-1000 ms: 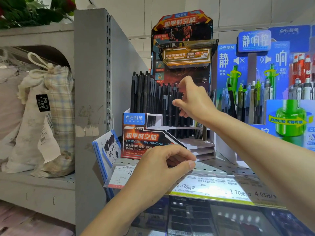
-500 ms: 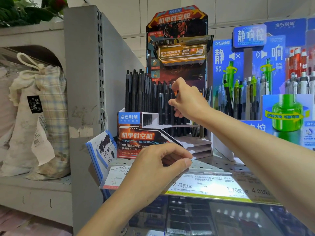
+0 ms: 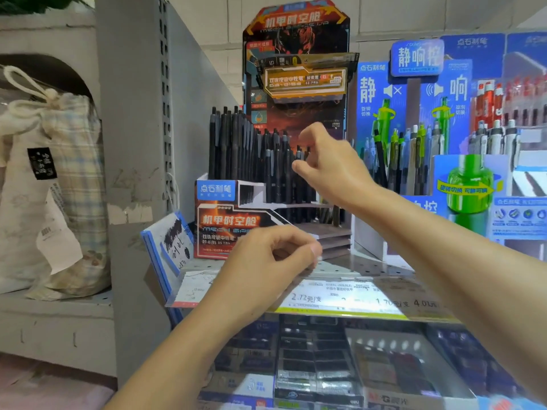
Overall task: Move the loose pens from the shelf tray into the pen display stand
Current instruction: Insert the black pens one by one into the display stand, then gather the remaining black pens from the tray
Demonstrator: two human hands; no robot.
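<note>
Head view. Since half a second ago the right hand (image 3: 331, 167) has come slightly away from the row of black pens (image 3: 251, 155); earlier its fingertips sat among the pen tops, and now thumb and forefinger are curled near each other just in front of them. Whether this grip has hold of a pen cannot be told, as the frame is blurred there. The left hand (image 3: 266, 261) has stayed low in front of the stand, fingers curled with the thumb meeting the fingertips; nothing can be made out inside that grip.

The red and black stepped cardboard pen display stand (image 3: 228, 223) sits on the grey perforated metal shelf (image 3: 370, 269), against a grey upright panel (image 3: 133, 143) on its left. Its upper tiers hold many black pens standing upright, packed close together, tallest at the back left. The lower steps at the front right show bare brown card. A tall printed backboard rises behind the pens.

Just beside it to the right, a blue cardboard display stand (image 3: 414, 113) holds upright pens in green, grey and white. A clear price-label strip (image 3: 325, 300) runs along the shelf's front edge. A cream and plaid drawstring cloth bag (image 3: 59, 173) rests on the neighbouring shelf at left.
</note>
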